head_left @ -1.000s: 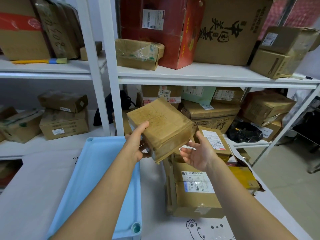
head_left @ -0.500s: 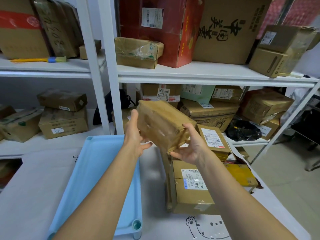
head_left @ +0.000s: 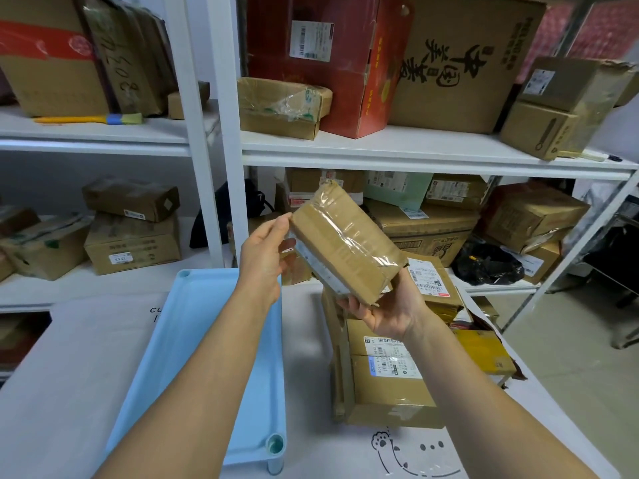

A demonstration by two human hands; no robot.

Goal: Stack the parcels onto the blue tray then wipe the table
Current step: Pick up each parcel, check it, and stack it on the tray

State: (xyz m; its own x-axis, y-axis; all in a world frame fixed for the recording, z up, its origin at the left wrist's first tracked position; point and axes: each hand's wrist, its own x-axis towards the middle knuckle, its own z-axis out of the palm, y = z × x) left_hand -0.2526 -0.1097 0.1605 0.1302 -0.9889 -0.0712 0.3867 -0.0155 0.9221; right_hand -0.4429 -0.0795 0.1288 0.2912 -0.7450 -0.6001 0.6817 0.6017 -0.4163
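Parcel [head_left: 345,243] tilted further, gripped by left hand [head_left: 262,259] and right hand [head_left: 389,305].

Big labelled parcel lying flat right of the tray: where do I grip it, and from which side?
Likely its left long side and near end, coming from the blue tray side. The big labelled parcel lies flat with those faces exposed; a yellow parcel crowds its right, others its far end.

Part of blue tray [head_left: 193,340] behind left forearm [head_left: 207,375]
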